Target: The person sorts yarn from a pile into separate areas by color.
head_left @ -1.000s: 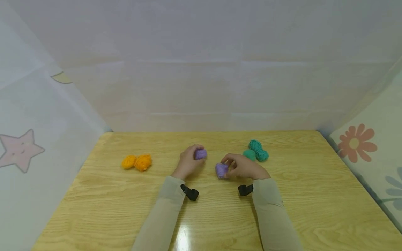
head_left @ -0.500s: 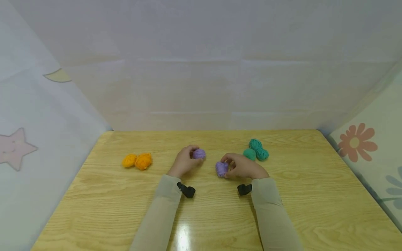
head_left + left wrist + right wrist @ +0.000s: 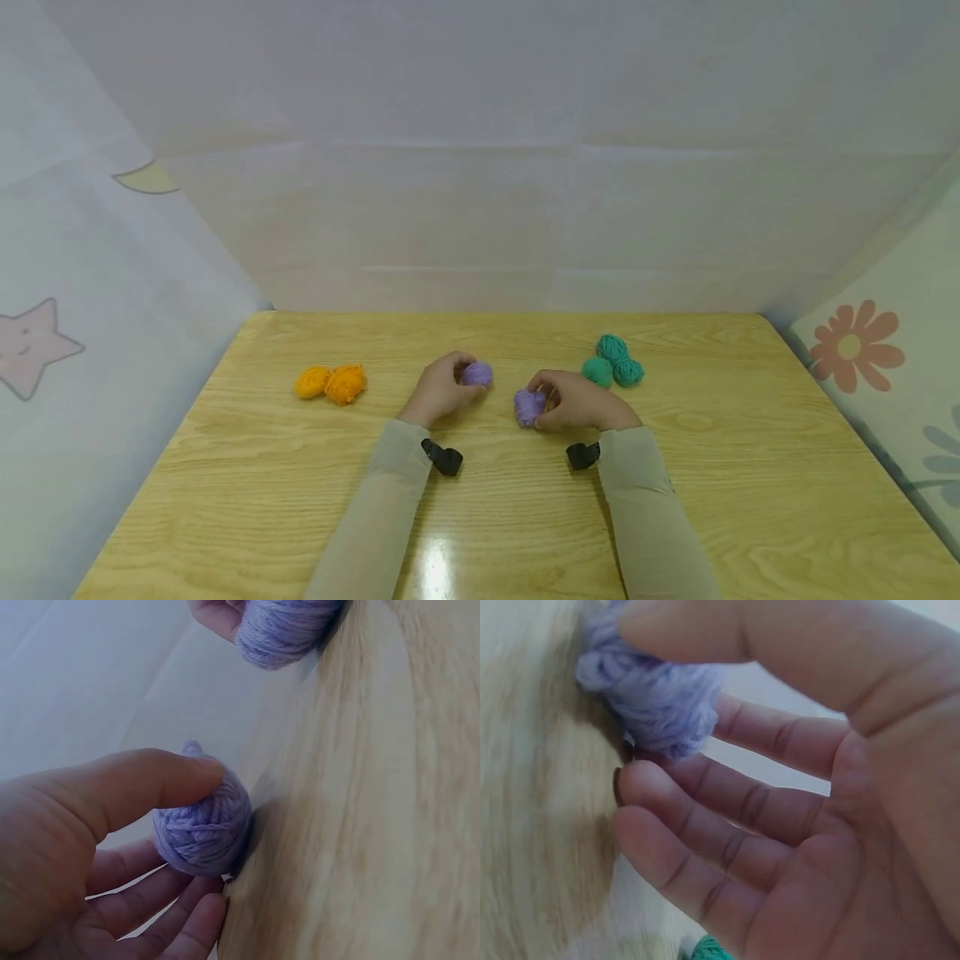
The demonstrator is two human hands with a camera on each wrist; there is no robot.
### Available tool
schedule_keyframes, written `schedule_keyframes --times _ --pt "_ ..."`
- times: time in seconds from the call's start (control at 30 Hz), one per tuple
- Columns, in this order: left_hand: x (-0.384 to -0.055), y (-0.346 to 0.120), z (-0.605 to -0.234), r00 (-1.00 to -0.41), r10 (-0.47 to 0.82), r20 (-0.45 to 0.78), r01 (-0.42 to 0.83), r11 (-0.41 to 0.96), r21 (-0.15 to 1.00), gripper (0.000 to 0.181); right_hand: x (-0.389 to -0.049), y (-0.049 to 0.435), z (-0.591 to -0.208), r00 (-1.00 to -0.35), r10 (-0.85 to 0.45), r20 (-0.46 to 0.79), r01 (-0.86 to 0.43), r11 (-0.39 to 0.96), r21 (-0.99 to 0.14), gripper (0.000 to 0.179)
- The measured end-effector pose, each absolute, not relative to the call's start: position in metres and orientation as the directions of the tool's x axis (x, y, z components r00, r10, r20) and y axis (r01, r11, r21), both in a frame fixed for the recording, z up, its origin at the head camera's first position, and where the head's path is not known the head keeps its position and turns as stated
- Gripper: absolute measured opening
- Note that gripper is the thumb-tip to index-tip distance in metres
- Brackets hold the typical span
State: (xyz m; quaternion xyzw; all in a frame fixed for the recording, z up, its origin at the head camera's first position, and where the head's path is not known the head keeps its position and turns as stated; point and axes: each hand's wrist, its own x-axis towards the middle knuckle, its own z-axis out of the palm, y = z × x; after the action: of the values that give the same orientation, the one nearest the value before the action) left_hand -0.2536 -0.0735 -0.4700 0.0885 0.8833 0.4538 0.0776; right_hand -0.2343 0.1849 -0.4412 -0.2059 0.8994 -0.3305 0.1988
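Observation:
Two purple yarn balls rest on the wooden table, one at each hand. My left hand point(image 3: 441, 387) holds the farther purple yarn ball point(image 3: 202, 832) between its thumb, laid over the near side, and its curved fingers behind. The nearer purple yarn ball point(image 3: 529, 407) is pinched by my right hand point(image 3: 581, 400); in the right wrist view that lumpy ball point(image 3: 660, 701) sits between thumb and fingertips, close against the wood. A short gap separates the two balls. The left wrist view also catches the right hand's ball point(image 3: 285, 630) at the top.
Left on the table point(image 3: 300, 500) lie two orange yarn balls point(image 3: 345, 384) side by side. Three green yarn balls point(image 3: 597, 372) are clustered just beyond the right hand. A pale cloth point(image 3: 465, 208) hangs behind the table's back edge.
The left hand and its purple ball have shifted slightly left and nearer, and the ball shows a different side. The right hand and its ball stay nearly where they were.

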Motion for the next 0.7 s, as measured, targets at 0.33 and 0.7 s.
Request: schedule_keyframes --times 0.33,0.7 --pt "-0.249 -0.076 -0.465 -0.965 0.254 -0.067 0.099 0.589 0.802 0.048 -0.235 0.181 -0.441 -0.842 -0.508 -0.184 -0.294 0.717 -0.632 0.040" --pt "-0.239 -0.080 -0.464 -0.953 0.296 -0.061 0.132 0.589 0.797 0.047 -0.232 0.178 -0.440 -0.861 -0.477 -0.178 -0.290 0.747 -0.598 0.037"
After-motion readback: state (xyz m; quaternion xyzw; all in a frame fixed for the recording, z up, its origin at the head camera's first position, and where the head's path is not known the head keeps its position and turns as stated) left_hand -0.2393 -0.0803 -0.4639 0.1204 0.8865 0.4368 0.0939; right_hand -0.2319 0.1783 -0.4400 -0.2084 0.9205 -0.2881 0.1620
